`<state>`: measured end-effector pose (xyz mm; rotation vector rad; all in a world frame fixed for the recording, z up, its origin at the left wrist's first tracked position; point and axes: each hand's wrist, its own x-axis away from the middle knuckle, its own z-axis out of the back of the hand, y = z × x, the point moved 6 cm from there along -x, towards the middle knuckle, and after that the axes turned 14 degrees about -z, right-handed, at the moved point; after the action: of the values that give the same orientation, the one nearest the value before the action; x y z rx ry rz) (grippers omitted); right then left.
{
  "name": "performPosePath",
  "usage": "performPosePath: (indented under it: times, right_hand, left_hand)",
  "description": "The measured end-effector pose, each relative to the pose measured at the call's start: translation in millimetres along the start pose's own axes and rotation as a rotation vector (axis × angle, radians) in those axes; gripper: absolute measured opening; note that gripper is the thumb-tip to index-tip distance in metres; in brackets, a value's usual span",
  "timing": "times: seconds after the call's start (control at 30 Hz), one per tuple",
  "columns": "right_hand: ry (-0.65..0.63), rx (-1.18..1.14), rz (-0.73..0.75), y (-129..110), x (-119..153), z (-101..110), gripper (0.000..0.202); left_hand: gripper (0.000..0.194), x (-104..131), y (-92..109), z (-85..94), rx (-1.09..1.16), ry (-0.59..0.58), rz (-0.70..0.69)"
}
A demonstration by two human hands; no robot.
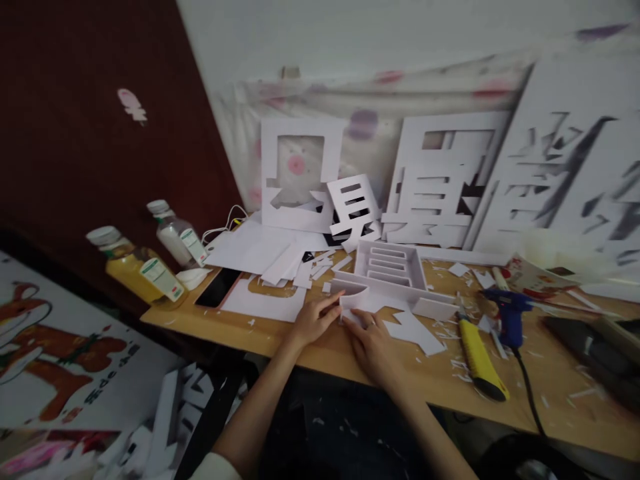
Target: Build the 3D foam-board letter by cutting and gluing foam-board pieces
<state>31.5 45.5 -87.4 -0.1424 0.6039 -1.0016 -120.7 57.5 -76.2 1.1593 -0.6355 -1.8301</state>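
Pinching an upright, thin white strip (356,299) on the white, slotted board character (395,289) left of the yellow-handled cutter (480,360), the left hand (315,320) is steadying it; the right hand (374,340) is resting close beside, gripping or not, I cannot tell. Uneven pushing would be risking a buckled strip.

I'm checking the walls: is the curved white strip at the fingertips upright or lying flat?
Upright: the curved white strip stands on edge, its broad side facing the camera, by the left hand.
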Motion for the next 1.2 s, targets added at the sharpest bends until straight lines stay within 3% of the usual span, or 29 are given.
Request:
performPosePath:
  times: [0.53,0.83,1.2]
  right_hand:
    - [-0.033,0.048,0.067,-6.1,-1.5,0.4,0.036]
    - [-0.010,-0.037,0.055,2.2,1.0,-1.0,0.034]
    - [-0.015,-0.039,0.063,-2.1,-0.1,1.1,0.035]
  left_hand:
    - [0.046,2.0,-4.1,4.6,0.041,0.047,0.007]
    - [0.035,1.7,-8.6,11.7,0.103,0.209,0.052]
    - [0.029,-2.6,-21.4,4.2,0.184,0.210,0.081]
